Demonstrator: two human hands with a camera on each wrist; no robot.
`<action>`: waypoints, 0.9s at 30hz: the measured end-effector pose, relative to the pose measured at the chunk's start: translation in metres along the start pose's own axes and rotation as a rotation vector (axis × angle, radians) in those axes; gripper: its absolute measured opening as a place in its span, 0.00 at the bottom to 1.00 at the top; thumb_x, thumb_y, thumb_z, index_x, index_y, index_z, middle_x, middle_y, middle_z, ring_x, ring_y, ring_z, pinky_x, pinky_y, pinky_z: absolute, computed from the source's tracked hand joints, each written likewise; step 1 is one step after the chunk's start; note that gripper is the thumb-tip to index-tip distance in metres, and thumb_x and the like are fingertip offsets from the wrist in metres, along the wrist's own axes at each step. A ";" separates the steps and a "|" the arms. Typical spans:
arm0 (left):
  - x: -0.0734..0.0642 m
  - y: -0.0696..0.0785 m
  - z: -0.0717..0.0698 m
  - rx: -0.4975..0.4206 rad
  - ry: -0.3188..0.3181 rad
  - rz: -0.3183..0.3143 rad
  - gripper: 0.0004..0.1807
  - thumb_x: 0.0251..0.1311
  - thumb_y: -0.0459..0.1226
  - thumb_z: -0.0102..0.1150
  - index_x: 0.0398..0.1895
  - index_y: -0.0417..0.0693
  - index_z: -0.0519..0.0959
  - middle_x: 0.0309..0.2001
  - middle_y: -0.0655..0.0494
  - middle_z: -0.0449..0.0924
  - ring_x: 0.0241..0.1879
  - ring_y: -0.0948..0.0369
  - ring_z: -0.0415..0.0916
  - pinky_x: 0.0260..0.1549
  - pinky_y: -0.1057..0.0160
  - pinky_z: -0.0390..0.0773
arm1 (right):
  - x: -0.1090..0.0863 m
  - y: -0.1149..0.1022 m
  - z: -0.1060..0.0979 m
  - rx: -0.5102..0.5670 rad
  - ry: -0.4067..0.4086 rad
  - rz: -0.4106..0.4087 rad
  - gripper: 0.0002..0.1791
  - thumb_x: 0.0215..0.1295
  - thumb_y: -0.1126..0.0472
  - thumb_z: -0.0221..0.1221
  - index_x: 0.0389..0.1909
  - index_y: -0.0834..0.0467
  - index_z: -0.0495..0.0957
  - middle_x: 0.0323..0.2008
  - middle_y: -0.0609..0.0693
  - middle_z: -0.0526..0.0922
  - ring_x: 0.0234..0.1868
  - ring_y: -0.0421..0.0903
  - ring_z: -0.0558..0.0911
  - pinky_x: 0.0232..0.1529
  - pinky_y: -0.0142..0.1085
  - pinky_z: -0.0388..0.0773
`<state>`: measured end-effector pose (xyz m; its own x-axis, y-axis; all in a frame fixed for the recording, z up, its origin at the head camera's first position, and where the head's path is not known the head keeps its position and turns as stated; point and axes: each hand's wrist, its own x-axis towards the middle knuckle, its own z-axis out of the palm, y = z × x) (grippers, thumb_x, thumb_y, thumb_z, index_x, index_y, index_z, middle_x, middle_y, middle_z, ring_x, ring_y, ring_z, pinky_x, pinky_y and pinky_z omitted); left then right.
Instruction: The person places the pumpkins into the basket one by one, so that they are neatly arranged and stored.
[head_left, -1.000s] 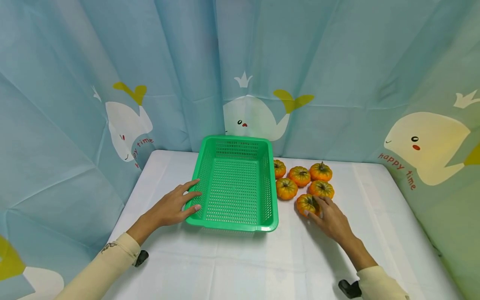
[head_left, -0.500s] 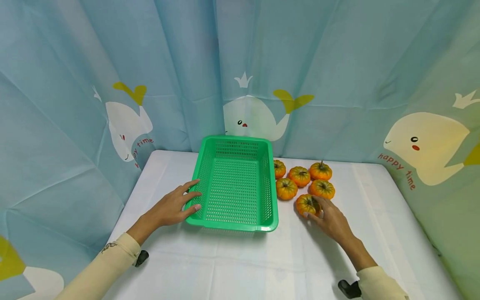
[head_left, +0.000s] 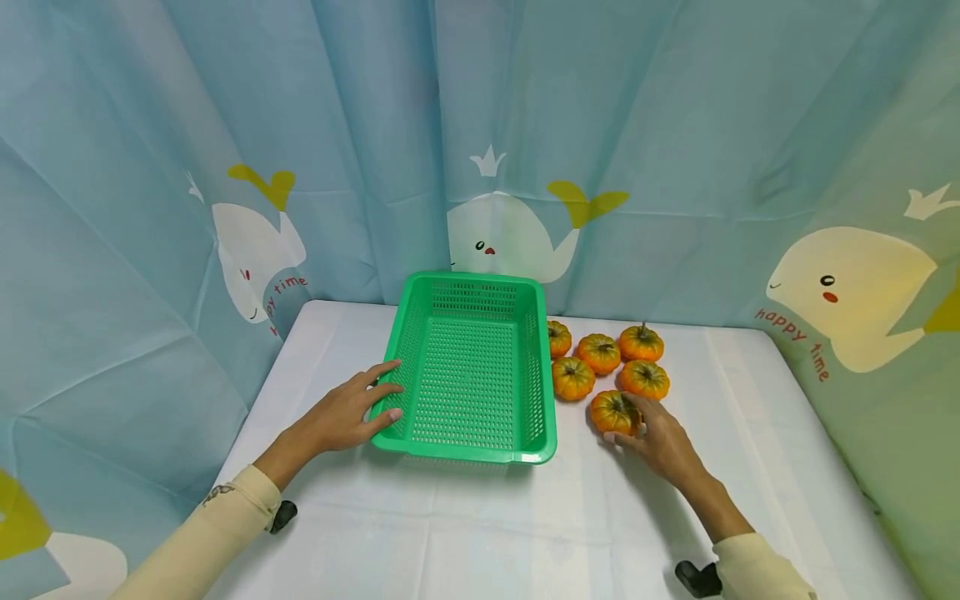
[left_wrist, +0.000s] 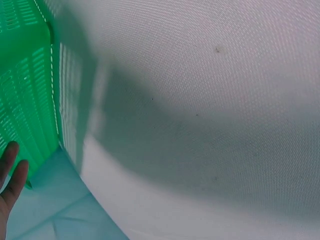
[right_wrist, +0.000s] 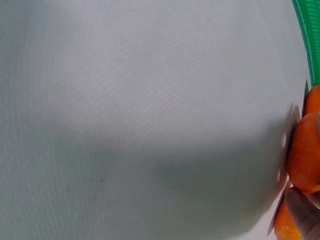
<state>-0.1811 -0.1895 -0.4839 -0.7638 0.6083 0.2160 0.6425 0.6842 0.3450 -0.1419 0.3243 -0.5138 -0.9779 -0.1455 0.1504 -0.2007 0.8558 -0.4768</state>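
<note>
A green plastic basket [head_left: 472, 452] stands mid-table, with bare mesh inside. My left hand [head_left: 347, 414] rests on its left rim, fingers spread and reaching over the edge. In the left wrist view two fingertips [left_wrist: 17, 177] show against the basket's wall [left_wrist: 30, 110]. Right of the basket my right hand [head_left: 663, 442] holds the nearest small orange pumpkin [head_left: 611, 412], thumb at its near side and fingers by its top. The right wrist view shows that pumpkin [right_wrist: 304, 155] at its right edge with the thumb [right_wrist: 300, 207] against it.
Several more small pumpkins [head_left: 598, 353] sit in a cluster behind the held one, close to the basket's right side. A white cloth [head_left: 480, 542] covers the table. Blue curtains [head_left: 360, 150] with whale prints hang behind and at both sides.
The nearest pumpkin has shifted very slightly left at my right hand, and the thumb has slid a little toward its near side. My left hand and the basket stay still.
</note>
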 end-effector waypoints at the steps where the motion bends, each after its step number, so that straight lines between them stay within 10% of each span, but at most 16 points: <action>1: 0.000 0.000 0.000 0.000 -0.004 -0.004 0.24 0.70 0.52 0.57 0.60 0.47 0.80 0.76 0.48 0.60 0.66 0.44 0.71 0.54 0.41 0.77 | 0.000 0.000 0.000 0.003 -0.001 0.000 0.42 0.55 0.56 0.74 0.67 0.69 0.68 0.63 0.70 0.73 0.63 0.69 0.72 0.59 0.65 0.70; 27: 0.000 0.002 -0.002 -0.042 -0.028 -0.027 0.24 0.71 0.51 0.55 0.61 0.46 0.79 0.77 0.48 0.58 0.65 0.45 0.73 0.53 0.43 0.78 | -0.005 -0.001 -0.007 0.117 0.002 0.041 0.40 0.56 0.63 0.74 0.67 0.72 0.67 0.58 0.71 0.74 0.55 0.66 0.77 0.47 0.55 0.81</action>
<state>-0.1799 -0.1892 -0.4814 -0.7787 0.6008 0.1807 0.6177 0.6837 0.3885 -0.1359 0.3275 -0.5079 -0.9853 -0.1107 0.1301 -0.1661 0.7973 -0.5802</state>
